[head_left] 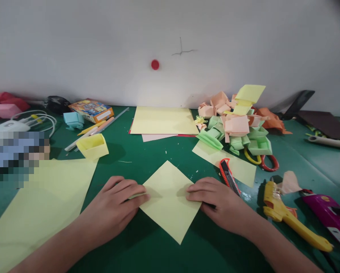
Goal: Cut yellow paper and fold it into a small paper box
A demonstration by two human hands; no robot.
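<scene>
A square sheet of pale yellow paper (pixel 170 212) lies turned like a diamond on the green table, one corner pointing away and one toward me. A faint crease seems to run across its middle. At its left corner, my left hand (pixel 121 201) pinches the paper between fingers and thumb. My right hand (pixel 212 201) holds the opposite corner, its thumb partly under the fingers. A folded yellow paper box (pixel 92 146) sits beyond my left hand. Just past my right hand lies a red and black box cutter (pixel 229 176), partly over another yellow sheet (pixel 241 168).
A large yellow sheet (pixel 50 189) covers the left side. Folded paper pieces (pixel 235 129) are heaped at the back right, near scissors (pixel 269 163). A yellow glue gun (pixel 289 218) and purple power strip (pixel 329 212) lie right. Stacked paper (pixel 164 120) rests against the wall.
</scene>
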